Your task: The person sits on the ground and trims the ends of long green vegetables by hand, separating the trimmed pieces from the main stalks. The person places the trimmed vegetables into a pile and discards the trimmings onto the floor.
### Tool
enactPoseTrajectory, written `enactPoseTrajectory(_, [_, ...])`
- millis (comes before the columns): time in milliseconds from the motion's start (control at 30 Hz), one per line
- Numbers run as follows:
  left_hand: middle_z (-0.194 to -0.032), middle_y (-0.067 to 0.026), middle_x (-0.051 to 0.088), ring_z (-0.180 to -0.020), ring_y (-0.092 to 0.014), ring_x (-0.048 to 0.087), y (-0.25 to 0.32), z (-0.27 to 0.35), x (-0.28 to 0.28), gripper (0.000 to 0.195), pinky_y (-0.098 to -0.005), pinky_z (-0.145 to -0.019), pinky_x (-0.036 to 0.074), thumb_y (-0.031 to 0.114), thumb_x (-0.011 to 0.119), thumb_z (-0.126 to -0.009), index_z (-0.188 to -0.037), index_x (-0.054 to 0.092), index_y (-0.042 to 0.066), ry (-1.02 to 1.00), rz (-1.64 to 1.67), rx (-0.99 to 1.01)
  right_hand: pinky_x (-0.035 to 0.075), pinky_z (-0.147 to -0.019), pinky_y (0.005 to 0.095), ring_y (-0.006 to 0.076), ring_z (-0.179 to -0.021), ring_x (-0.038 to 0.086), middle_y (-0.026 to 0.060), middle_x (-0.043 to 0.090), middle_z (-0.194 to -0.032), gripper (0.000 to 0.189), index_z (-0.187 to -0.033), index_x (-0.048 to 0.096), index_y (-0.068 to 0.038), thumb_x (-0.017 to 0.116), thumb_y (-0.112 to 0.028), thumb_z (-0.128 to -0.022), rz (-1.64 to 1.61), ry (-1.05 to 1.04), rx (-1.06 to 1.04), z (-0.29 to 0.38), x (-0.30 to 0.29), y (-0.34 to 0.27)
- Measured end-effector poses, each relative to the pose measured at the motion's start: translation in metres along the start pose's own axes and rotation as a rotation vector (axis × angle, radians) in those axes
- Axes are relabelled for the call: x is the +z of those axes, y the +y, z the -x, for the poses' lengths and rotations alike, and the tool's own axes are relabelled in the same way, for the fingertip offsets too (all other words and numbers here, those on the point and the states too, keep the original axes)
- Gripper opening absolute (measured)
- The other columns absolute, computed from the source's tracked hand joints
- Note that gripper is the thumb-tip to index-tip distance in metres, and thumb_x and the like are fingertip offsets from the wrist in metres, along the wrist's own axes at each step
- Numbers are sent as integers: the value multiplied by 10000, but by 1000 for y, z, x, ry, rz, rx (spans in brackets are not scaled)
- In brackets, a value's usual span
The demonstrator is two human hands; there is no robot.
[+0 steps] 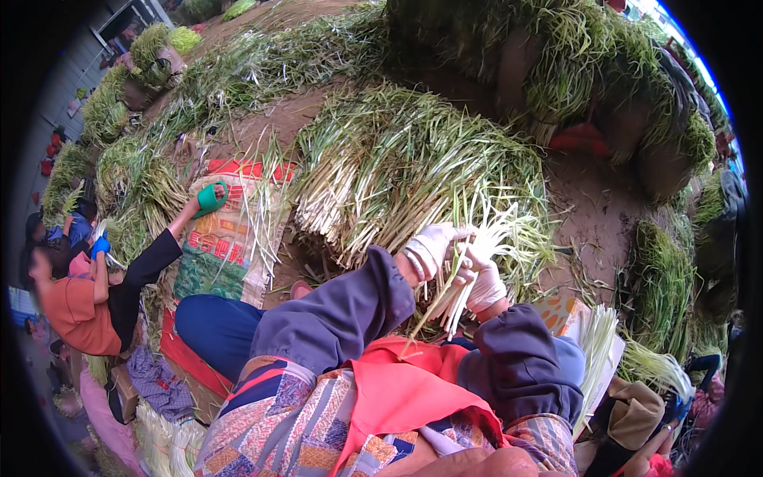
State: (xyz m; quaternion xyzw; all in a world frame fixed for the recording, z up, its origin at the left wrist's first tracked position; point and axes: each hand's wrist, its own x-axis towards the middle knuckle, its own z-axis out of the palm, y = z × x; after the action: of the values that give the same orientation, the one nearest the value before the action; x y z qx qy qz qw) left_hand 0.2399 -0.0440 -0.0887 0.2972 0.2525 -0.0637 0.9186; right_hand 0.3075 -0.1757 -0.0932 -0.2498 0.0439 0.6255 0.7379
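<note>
My right hand, in a whitish glove, grips a small bunch of pale leafy stalks. Their cut-looking lower ends poke out below the palm, and the leaves fan out above it. My left hand, gloved alike, meets the bunch from the left. Its fingertips are closed around a yellow-green stalk that slants down towards my lap; the exact pinch is partly hidden. Just beyond both hands lies a large heap of long green stalks, white bases facing me and to the left.
A printed woven sack with loose stalks lies to the left. On it rests the green-slippered foot of a person in orange. Trimmed pale stalks lie at my right; tied bundles sit lower left. Tall green piles stand ahead right.
</note>
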Motion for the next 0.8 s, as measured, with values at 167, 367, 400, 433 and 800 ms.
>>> enactPoseTrajectory(167, [-698, -112, 605, -458, -294, 584, 2, 1, 13, 205, -456, -394, 513, 232, 601, -842, -962, 570, 70, 132, -21, 211, 344, -450, 224, 68, -446, 360, -36, 407, -622, 184, -946, 520, -54, 528, -229, -890, 194, 118, -47, -3, 4, -3])
enactPoseTrajectory(367, [-702, -45, 584, -625, -170, 581, -15, -3, 0, 169, -307, -571, 474, 101, 677, -768, -887, 564, 61, 273, 95, 333, 326, -410, 207, 61, -418, 370, -48, 402, -564, 152, -833, 547, -65, 556, -210, -877, 359, 235, -132, -9, 1, 3])
enactPoseTrajectory(400, [-707, -44, 588, -646, -160, 578, -16, -3, -2, 167, -284, -590, 459, 96, 683, -760, -874, 568, 58, 264, 136, 321, 338, -412, 216, 68, -421, 372, -40, 410, -567, 153, -836, 558, -58, 558, -206, -874, 331, 289, -133, -10, 0, 5])
enactPoseTrajectory(433, [-711, -44, 591, -667, -150, 575, -17, -1, -5, 164, -260, -608, 443, 91, 690, -751, -861, 573, 56, 274, 187, 295, 340, -413, 217, 70, -424, 374, -38, 413, -569, 155, -839, 560, -56, 557, -206, -875, 312, 261, -135, -9, 0, 6])
enactPoseTrajectory(800, [-783, -46, 632, -691, -130, 593, -29, 93, -33, 163, -248, -615, 472, 135, 628, -836, -926, 634, -1, -24, -321, 386, 348, -456, 222, 75, -467, 366, -13, 445, -645, 176, -911, 530, -9, 534, -184, -894, 55, 175, -401, 4, 8, -23])
